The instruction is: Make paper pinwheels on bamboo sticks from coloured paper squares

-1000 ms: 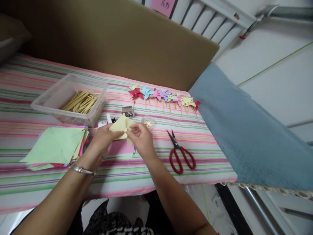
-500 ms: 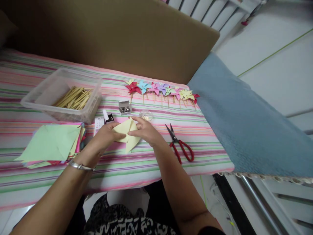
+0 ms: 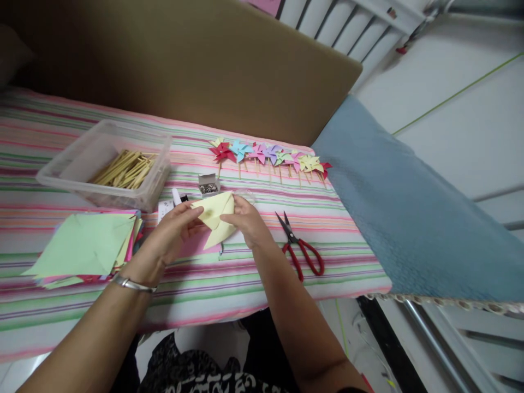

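A pale yellow paper sheet (image 3: 213, 210), partly folded with a corner curled over, is held up above the table. My left hand (image 3: 179, 222) grips its left side, thumb on top and fingers beneath. At the right edge my right hand (image 3: 244, 219) pinches the paper, its thumb pressing near the middle. Under the hands lies a pink paper sheet (image 3: 200, 244), partly covered. Just behind is a small open box (image 3: 208, 185) of metal fasteners. A clear round dish (image 3: 246, 195) is mostly hidden by my right hand.
Left are a stack of coloured paper sheets (image 3: 85, 243) and a clear plastic bin (image 3: 102, 187) with wooden sticks (image 3: 126, 169). Red-handled scissors (image 3: 301, 245) lie right. Finished paper pinwheels (image 3: 268, 154) line the back, before a cardboard panel (image 3: 196, 71). The striped cloth (image 3: 347, 267) covers the table.
Both hands have shifted the yellow paper slightly. My left fingers have opened out somewhat beneath it, and the curled flap now hangs further to the left. The view has tilted a little.
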### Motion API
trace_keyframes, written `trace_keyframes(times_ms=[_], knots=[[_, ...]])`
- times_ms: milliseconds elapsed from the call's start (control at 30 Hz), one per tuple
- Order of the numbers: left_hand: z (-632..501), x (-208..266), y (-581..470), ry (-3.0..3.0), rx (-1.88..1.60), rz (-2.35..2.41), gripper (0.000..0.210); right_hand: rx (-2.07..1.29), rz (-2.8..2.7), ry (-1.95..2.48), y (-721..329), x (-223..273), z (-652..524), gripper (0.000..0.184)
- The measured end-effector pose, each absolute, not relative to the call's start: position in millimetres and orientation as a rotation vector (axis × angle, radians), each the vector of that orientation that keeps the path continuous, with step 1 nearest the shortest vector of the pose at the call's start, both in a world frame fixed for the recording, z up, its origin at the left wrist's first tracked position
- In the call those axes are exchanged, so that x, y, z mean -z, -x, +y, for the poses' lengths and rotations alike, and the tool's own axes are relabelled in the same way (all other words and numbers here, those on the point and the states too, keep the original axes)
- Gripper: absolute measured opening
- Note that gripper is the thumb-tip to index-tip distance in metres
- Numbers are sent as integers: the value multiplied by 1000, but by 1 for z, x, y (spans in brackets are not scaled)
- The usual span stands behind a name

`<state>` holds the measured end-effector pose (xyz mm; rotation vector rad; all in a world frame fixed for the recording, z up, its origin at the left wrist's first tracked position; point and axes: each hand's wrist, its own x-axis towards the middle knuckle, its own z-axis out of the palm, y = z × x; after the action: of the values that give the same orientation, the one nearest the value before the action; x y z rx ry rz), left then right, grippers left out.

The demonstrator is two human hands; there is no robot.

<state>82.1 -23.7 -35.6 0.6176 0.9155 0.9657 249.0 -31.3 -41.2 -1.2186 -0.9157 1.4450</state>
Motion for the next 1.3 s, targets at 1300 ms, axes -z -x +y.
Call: trace_keyframes(times_ms=[1300], knots=[[-12, 38, -63, -524, -1185, 1103, 16, -30, -2034, 1291, -215, 50, -60, 40]])
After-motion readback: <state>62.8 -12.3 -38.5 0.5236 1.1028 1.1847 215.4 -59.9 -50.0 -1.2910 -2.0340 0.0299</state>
